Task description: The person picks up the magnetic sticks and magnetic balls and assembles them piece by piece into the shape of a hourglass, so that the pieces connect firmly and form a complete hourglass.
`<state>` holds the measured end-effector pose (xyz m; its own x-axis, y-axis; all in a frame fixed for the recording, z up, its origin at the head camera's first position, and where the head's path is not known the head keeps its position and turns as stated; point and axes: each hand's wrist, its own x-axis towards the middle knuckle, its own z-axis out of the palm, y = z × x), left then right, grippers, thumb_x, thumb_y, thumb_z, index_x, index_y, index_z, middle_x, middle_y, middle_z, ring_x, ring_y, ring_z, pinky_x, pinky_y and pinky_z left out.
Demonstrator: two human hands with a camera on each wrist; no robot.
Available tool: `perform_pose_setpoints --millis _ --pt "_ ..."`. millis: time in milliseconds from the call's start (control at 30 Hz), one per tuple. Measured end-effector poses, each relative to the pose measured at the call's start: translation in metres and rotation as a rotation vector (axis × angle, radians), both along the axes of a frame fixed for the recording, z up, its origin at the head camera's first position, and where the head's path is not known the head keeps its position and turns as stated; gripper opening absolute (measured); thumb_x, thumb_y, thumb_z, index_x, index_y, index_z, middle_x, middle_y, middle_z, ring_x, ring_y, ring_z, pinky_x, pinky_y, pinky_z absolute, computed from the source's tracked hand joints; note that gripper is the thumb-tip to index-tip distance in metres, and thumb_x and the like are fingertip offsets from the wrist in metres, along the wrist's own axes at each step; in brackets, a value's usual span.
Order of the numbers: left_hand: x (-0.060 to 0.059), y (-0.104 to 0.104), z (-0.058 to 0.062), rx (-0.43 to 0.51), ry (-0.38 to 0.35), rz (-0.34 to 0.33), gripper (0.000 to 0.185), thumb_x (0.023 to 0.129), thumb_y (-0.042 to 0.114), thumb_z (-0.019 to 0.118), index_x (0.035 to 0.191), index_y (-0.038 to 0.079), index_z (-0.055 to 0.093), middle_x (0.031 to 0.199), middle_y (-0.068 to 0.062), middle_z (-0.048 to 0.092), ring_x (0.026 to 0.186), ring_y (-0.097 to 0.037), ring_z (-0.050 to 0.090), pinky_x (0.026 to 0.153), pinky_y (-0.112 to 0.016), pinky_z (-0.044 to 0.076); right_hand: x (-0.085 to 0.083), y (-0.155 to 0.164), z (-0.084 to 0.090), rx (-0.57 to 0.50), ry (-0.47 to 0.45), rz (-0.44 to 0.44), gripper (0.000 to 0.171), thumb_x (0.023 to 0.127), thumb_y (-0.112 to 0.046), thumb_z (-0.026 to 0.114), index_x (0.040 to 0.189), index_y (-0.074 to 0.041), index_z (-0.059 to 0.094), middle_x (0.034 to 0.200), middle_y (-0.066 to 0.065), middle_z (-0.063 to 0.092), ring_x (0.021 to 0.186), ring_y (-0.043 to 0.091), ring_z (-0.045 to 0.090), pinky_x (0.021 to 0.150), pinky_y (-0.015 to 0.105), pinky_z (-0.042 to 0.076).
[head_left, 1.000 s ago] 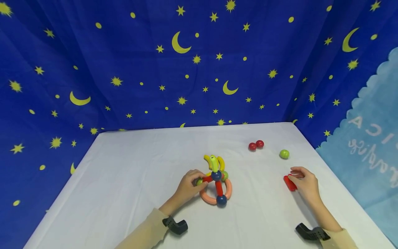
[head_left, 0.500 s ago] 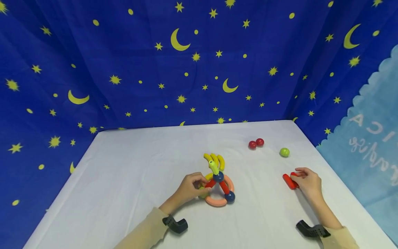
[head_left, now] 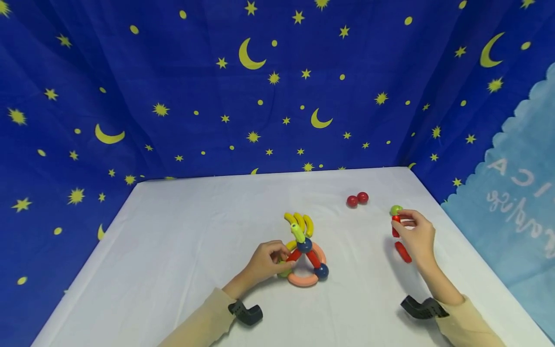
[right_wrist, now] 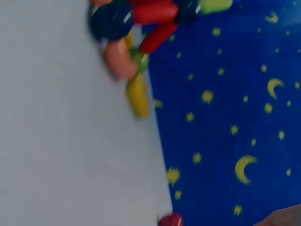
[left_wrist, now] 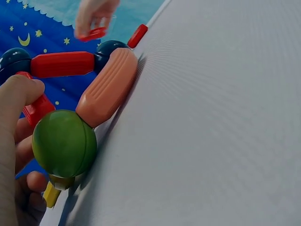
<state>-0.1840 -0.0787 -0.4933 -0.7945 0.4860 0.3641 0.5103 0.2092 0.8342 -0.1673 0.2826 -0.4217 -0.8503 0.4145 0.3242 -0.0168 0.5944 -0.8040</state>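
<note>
Fingers and thumb of the right hand (head_left: 418,236) nip a red stick (head_left: 396,227), parted only by its width, up off the white table (head_left: 195,231) at the frame's right! Lower centre, the left hand (head_left: 262,261) pinches a red rod (head_left: 293,256) of the ball-and-stick toy (head_left: 313,259). Another red stick (head_left: 403,252) lies below the lifted one, a green ball (head_left: 395,209) shows just above. Three yellow curves (head_left: 309,225) fan out mid-frame; two red balls (head_left: 352,201) sit right of centre, touching or nearly.
</note>
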Motion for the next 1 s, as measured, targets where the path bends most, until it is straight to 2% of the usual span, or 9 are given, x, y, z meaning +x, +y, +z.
perform_pose_setpoints --millis 100,167,367,567,667,867,1000 --pt "0.0 -0.001 -0.002 0.013 0.002 -0.02 0.013 0.077 0.014 0.079 0.082 0.009 0.068 0.07 -0.007 0.058 0.056 0.002 0.04 0.049 -0.016 0.035 -0.005 -0.025 0.012 -0.113 -0.014 0.094 0.03 0.084 -0.006 0.068 0.112 0.002 0.062 0.084 -0.018 0.062 0.071 -0.012 0.054 0.063 0.007 0.046" --pt "-0.001 -0.001 -0.002 0.019 0.006 -0.031 0.013 0.077 0.013 0.078 0.084 0.008 0.069 0.071 -0.007 0.059 0.058 0.001 0.041 0.05 -0.016 0.037 -0.007 -0.041 0.017 -0.184 -0.014 0.183 0.032 0.086 -0.008 0.068 0.115 0.003 0.06 0.085 -0.026 0.058 0.075 -0.009 0.057 0.067 0.009 0.048" --pt "-0.001 -0.001 -0.002 0.01 0.003 -0.041 0.014 0.079 0.015 0.077 0.089 0.007 0.072 0.076 -0.006 0.062 0.066 -0.007 0.052 0.059 -0.018 0.047 -0.008 -0.092 0.026 -0.314 0.089 0.436 0.033 0.085 -0.004 0.068 0.115 0.006 0.058 0.094 -0.02 0.062 0.084 -0.003 0.061 0.072 0.013 0.053" --pt "-0.002 -0.001 -0.003 0.001 0.016 -0.036 0.013 0.079 0.015 0.076 0.089 0.008 0.072 0.077 -0.005 0.063 0.068 -0.006 0.053 0.061 -0.018 0.048 -0.008 -0.128 0.021 -0.336 0.185 0.635 0.03 0.082 0.004 0.069 0.11 0.007 0.06 0.096 -0.014 0.063 0.085 0.002 0.062 0.069 0.017 0.055" --pt "-0.001 0.0 -0.002 -0.01 0.019 -0.03 0.013 0.079 0.014 0.076 0.089 0.007 0.072 0.077 -0.006 0.063 0.069 -0.009 0.054 0.062 -0.019 0.048 -0.008 -0.135 0.016 -0.34 0.212 0.689 0.029 0.081 0.006 0.069 0.109 0.007 0.06 0.096 -0.013 0.063 0.085 0.003 0.062 0.068 0.018 0.055" --pt "0.001 0.001 0.001 -0.023 0.02 -0.019 0.013 0.077 0.006 0.076 0.089 0.001 0.071 0.077 -0.013 0.064 0.069 -0.029 0.057 0.061 -0.022 0.049 -0.006 -0.141 0.01 -0.346 0.211 0.726 0.03 0.08 0.009 0.068 0.108 0.011 0.059 0.096 -0.014 0.063 0.086 0.002 0.062 0.069 0.019 0.056" --pt "0.008 0.001 0.018 -0.017 0.043 -0.035 0.013 0.079 0.003 0.074 0.089 -0.003 0.07 0.076 -0.015 0.064 0.069 -0.031 0.057 0.061 -0.024 0.05 -0.005 -0.143 0.009 -0.334 0.204 0.738 0.03 0.08 0.009 0.067 0.109 0.011 0.058 0.098 -0.014 0.062 0.088 0.001 0.062 0.069 0.018 0.055"
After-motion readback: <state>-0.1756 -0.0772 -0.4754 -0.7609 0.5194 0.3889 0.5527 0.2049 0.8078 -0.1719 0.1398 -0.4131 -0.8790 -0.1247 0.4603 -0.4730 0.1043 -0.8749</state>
